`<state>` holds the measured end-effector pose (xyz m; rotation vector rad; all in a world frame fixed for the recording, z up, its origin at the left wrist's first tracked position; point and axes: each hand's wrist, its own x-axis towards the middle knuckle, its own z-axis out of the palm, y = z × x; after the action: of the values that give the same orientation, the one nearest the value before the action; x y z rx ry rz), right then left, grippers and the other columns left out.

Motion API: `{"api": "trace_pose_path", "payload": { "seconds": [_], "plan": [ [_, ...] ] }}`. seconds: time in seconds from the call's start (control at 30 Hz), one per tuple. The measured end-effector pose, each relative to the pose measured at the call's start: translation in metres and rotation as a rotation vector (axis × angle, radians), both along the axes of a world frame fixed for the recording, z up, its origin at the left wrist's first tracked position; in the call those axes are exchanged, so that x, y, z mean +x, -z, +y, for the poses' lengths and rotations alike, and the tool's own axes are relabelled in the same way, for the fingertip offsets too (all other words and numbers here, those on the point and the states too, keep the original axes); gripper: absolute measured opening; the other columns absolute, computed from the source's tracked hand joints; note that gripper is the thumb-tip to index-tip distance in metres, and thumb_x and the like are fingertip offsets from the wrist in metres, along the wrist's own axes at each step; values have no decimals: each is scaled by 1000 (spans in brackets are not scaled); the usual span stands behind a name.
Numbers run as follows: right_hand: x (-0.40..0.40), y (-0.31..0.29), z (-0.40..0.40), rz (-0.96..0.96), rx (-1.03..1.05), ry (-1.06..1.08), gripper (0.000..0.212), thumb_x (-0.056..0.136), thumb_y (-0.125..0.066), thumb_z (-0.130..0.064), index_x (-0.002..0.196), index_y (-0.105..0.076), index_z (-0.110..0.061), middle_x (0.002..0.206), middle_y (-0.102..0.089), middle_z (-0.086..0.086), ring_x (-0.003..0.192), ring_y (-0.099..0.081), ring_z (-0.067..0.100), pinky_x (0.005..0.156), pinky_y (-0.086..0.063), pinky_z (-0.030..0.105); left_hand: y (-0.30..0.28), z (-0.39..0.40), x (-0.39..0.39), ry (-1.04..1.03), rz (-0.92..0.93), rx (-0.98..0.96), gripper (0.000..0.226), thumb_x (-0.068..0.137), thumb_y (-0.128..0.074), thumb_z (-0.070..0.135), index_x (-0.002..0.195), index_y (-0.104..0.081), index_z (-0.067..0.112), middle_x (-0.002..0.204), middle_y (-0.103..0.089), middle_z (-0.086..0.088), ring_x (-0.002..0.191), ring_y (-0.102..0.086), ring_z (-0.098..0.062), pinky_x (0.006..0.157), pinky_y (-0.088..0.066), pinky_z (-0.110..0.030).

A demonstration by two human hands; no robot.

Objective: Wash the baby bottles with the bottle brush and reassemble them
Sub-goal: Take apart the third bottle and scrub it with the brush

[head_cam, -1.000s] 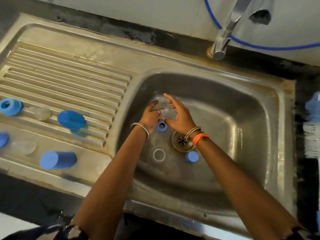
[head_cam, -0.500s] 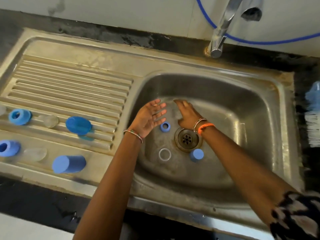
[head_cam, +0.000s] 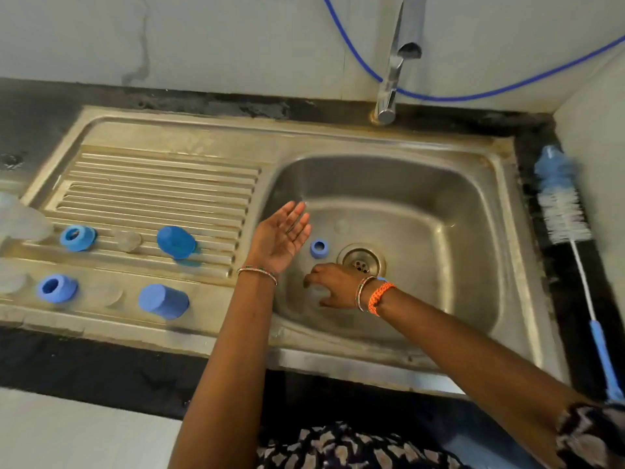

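Head view: left hand [head_cam: 282,238] palm-up over sink [head_cam: 473,184], fingers spread, empty. Right hand [head_cam: 333,289] reaching down near drain [head_cam: 361,260], fingers curled; whether they hold anything cannot be told. Blue ring [head_cam: 318,248] beside drain; bottle brush [head_cam: 571,252] on right surface. Risk: small parts slipping on the wet basin toward the drain. Change: right hand has moved nearer, covering the clear ring.

My left hand [head_cam: 282,236] hovers over the sink basin [head_cam: 473,211], left of a collar ring [head_cam: 318,248] beside the drain [head_cam: 361,260]; caps [head_cam: 163,301] and rings [head_cam: 56,288] lie on the drainboard [head_cam: 152,184]; the bottle brush [head_cam: 563,211] lies far right.
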<state>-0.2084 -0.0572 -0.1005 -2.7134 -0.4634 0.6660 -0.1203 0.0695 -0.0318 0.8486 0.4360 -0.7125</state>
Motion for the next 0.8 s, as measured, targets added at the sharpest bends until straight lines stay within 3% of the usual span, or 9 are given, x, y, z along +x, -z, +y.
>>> {"api": "trace_pose_path", "payload": {
  "seconds": [0.13,0.23,0.33,0.43,0.47,0.57,0.67,0.73,0.8],
  "plan": [
    [3,-41,-21,-293,214,288,49,78,-69,-13,125,-57,-10,125,-57,14,117,-53,30,100,-36,34,-9,1,-14,13,-91,187,19,99,-37,15,95,-55,19,89,-66,6,85,-57,-12,76,-45,-26],
    [-6,-83,-34,-590,325,511,48,75,-71,-11,121,-60,-9,123,-59,12,114,-54,27,98,-33,23,-4,-9,-30,62,-76,326,22,98,-42,16,78,-51,20,52,-60,7,69,-49,-13,61,-42,-24],
    [-32,-94,-29,-697,447,678,44,71,-74,-9,113,-63,-8,112,-62,9,104,-58,24,91,-36,19,-7,-32,-57,206,42,129,26,96,-49,33,82,-51,11,64,-54,-10,60,-55,-24,60,-54,-38],
    [-62,-88,-24,-631,506,781,44,70,-73,-6,112,-61,-6,112,-61,10,103,-58,26,92,-41,24,-11,-61,-85,205,48,-53,39,99,-42,38,88,-56,4,62,-67,-11,49,-65,-19,45,-54,-27],
    [-73,-89,-30,-591,519,829,46,70,-72,-6,115,-60,-6,115,-60,10,107,-57,25,93,-40,21,-12,-71,-93,212,38,-71,39,99,-42,39,90,-57,3,65,-68,-11,52,-67,-19,46,-54,-26],
    [-108,-98,-64,-650,419,991,41,78,-69,-17,118,-61,-9,119,-62,7,108,-57,21,93,-35,18,-18,-94,-108,234,96,-107,40,97,-47,38,95,-52,-2,88,-62,-23,73,-64,-32,49,-55,-37],
    [-152,-98,-120,-953,238,1323,19,76,-60,-12,88,-68,1,88,-69,19,84,-66,35,82,-48,37,-29,-118,-115,305,93,-96,34,96,-51,33,97,-49,-1,104,-54,-24,84,-57,-36,47,-54,-44],
    [-178,-96,-155,-898,104,1534,10,77,-58,0,81,-67,5,83,-66,27,82,-62,42,78,-45,42,-36,-133,-122,362,69,-88,36,95,-53,33,109,-47,1,103,-55,-22,87,-57,-35,50,-55,-45],
    [-192,-94,-181,-736,-30,1596,14,84,-56,-3,92,-65,4,92,-64,29,91,-58,43,82,-40,43,-41,-145,-131,412,49,-78,39,95,-54,33,116,-44,3,98,-55,-20,87,-58,-34,51,-55,-43]
  ]
}}
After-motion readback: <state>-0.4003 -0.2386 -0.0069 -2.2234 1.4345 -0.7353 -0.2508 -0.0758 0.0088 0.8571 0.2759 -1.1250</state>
